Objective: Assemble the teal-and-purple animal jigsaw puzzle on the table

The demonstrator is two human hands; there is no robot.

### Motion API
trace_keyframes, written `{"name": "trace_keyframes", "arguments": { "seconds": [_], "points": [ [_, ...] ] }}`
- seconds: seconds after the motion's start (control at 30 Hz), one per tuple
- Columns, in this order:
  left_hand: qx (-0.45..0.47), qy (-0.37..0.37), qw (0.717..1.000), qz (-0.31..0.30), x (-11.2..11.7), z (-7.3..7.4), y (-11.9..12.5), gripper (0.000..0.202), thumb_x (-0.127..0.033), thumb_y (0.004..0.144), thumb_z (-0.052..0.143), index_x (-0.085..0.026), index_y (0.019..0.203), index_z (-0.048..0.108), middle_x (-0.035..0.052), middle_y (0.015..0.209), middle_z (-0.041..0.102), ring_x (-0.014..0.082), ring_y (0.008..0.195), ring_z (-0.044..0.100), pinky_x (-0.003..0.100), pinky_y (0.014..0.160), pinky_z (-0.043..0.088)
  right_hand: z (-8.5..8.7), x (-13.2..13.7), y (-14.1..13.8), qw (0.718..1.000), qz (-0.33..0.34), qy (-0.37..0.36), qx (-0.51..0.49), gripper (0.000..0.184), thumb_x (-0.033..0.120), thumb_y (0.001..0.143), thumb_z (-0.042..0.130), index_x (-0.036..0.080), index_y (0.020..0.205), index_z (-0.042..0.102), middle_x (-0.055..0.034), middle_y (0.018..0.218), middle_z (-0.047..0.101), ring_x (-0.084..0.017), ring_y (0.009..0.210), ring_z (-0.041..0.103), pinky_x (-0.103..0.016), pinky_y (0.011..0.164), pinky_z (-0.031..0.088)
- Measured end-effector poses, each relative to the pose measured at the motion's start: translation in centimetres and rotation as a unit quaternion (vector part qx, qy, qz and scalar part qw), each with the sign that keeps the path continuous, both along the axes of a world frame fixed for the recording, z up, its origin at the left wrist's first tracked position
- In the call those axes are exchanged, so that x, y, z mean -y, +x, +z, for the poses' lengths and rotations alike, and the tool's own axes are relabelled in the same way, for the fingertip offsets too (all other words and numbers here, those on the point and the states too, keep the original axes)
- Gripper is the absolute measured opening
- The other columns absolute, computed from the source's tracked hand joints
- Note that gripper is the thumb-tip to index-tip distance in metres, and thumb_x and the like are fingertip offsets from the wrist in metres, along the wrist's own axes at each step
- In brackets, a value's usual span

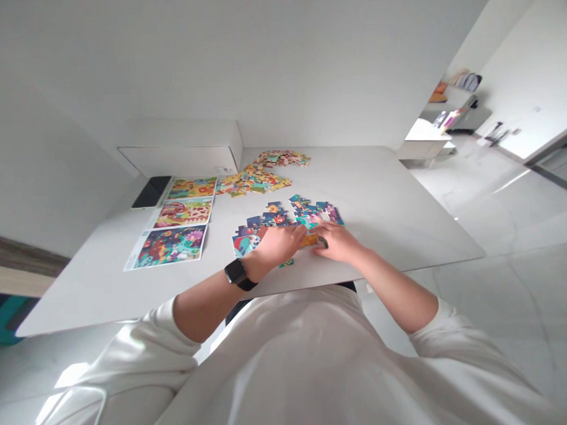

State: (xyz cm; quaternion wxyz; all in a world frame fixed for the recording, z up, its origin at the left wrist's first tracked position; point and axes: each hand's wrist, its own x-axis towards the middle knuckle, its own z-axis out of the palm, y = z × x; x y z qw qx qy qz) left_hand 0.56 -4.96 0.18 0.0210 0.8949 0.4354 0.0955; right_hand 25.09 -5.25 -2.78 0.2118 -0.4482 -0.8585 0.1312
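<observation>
1. The left hand (281, 243), with a watch (236, 273) at the wrist, is laid palm down on the near edge of the half-built puzzle (293, 218), fingers bent. Whether a piece is pinched cannot be told.
2. The right hand (338, 243) is set just beside it, fingertips touching an orange piece (311, 240); its hold cannot be told either.
3. Loose pieces (252, 181) are heaped beyond the puzzle, and picture cards (184, 213) are laid left of it, on a white table (404, 202).
4. A white box (183, 151) is seen beyond the cards.
</observation>
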Motion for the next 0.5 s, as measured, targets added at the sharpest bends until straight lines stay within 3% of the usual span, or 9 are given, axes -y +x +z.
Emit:
{"name": "trace_keyframes", "arguments": {
  "seconds": [0.1, 0.2, 0.37, 0.5],
  "points": [
    [0.026, -0.008, 0.999, -0.017, 0.3, 0.2, -0.5, 0.032, -0.037, 0.113, 0.046, -0.020, 0.113, 0.073, 0.0114, 0.101, 0.079, 0.0257, 0.087, 0.075, 0.033, 0.074, 0.051, -0.6, 0.4, -0.2, 0.999, 0.024, 0.041, 0.005, 0.025, 0.021, 0.087, 0.086, 0.027, 0.111, 0.084, -0.0089, 0.121, 0.080, -0.031, 0.121, 0.072, -0.050, 0.112, 0.055],
    [0.043, -0.035, 0.996, -0.069, 0.6, 0.0, -1.3, 0.029, -0.044, 0.109, 0.057, -0.021, 0.117, 0.074, 0.0104, 0.111, 0.080, 0.0280, 0.101, 0.076, 0.035, 0.083, 0.054, -0.4, 0.6, 0.4, 0.996, 0.065, 0.065, -0.001, 0.024, 0.011, 0.088, 0.079, 0.028, 0.104, 0.085, -0.0056, 0.109, 0.081, -0.027, 0.109, 0.073, -0.045, 0.104, 0.057],
    [0.049, -0.030, 0.994, -0.095, 0.8, -1.1, -2.0, 0.046, -0.048, 0.103, 0.067, -0.020, 0.140, 0.068, 0.0149, 0.138, 0.073, 0.0345, 0.128, 0.068, 0.047, 0.111, 0.052, 0.0, 0.8, 2.5, 0.991, 0.041, 0.124, -0.042, 0.016, 0.020, 0.097, 0.075, 0.030, 0.101, 0.086, -0.0052, 0.104, 0.082, -0.025, 0.101, 0.073, -0.043, 0.099, 0.057],
    [0.027, -0.038, 0.996, -0.072, 0.4, -2.0, -1.7, 0.052, -0.051, 0.101, 0.069, -0.021, 0.143, 0.068, 0.0174, 0.148, 0.067, 0.0379, 0.133, 0.064, 0.053, 0.114, 0.051, 0.1, 0.5, 4.5, 0.986, 0.011, 0.153, -0.071, 0.024, 0.018, 0.100, 0.069, 0.033, 0.108, 0.086, -0.0052, 0.105, 0.081, -0.025, 0.103, 0.072, -0.045, 0.102, 0.057]
  ]
}}
